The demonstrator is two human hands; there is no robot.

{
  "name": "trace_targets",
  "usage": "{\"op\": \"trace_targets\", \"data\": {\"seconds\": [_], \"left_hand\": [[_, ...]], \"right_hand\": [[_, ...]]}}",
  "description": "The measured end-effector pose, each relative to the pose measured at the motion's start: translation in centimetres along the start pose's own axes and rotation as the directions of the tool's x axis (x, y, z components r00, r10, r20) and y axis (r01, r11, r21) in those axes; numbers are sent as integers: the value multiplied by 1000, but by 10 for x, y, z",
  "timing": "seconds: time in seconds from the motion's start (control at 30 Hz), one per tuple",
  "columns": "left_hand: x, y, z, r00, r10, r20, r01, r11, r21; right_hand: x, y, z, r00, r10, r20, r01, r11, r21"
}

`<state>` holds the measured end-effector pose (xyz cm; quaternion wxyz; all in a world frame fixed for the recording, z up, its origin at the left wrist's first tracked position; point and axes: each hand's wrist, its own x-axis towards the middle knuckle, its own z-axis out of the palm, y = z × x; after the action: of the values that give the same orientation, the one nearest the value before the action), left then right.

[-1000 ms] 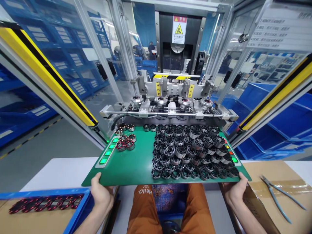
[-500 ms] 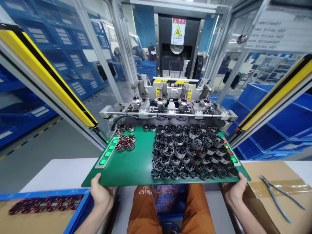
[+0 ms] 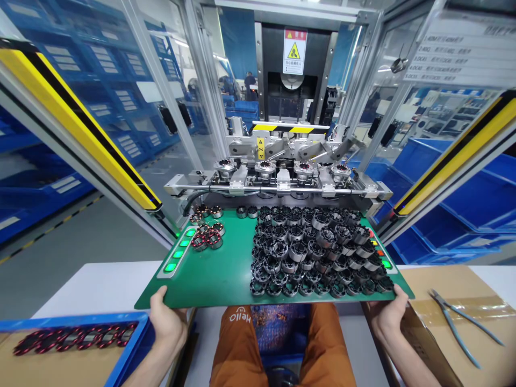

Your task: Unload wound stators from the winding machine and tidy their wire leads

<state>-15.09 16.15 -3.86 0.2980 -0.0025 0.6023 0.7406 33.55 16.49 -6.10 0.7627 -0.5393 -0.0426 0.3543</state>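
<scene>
My left hand [image 3: 168, 321] grips the near left corner of the green work board [image 3: 226, 279], thumb on top and the other fingers hidden beneath. At the near right corner, my right hand [image 3: 390, 316] holds the same edge in the same way. Stacked rows of bare motor stator cores [image 3: 298, 250] with black insulation cover the board's right half, close to my right thumb. Several copper-wound stators [image 3: 207, 236] lie at its far left. Two bare cores [image 3: 246, 212] stand apart at the back edge.
Behind the board is a winding machine [image 3: 282, 177] with a row of stator holders. Lit green buttons [image 3: 177, 252] flank the board's left side. A blue tray [image 3: 141, 322] of wound stators lies left; pliers [image 3: 455, 322] rest on cardboard at right. Yellow-black posts [image 3: 80, 129] stand on both sides.
Above the holders, the machine's upright clamp arms have swung back and now lie tilted. The striped bar behind them has shifted. Both my hands and the stators have stayed in place.
</scene>
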Motion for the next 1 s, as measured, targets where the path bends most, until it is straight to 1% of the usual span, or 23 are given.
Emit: {"op": "trace_targets", "data": {"seconds": [0.13,0.3,0.53,0.67,0.87,1.0], "left_hand": [[-1,1,0,999,-36,-6,35,998,-59],[0,1,1,999,-49,-1,48,995,-88],[-1,1,-1,999,-49,0,49,994,-93],[-1,0,-2,999,-41,4,41,995,-96],[1,-1,-1,999,-32,8,33,994,-100],[2,-1,-1,999,-31,9,31,995,-99]], "right_hand": [[2,2,-2,1000,-13,16,13,1000,22],[8,7,-5,997,-72,23,72,997,-1],[5,4,-2,1000,-15,-11,15,999,35],[3,3,-1,1000,-2,-17,3,999,42],[6,4,-2,1000,-1,-16,1,1000,-6],[5,4,-1,1000,2,-14,-2,1000,13]]}}
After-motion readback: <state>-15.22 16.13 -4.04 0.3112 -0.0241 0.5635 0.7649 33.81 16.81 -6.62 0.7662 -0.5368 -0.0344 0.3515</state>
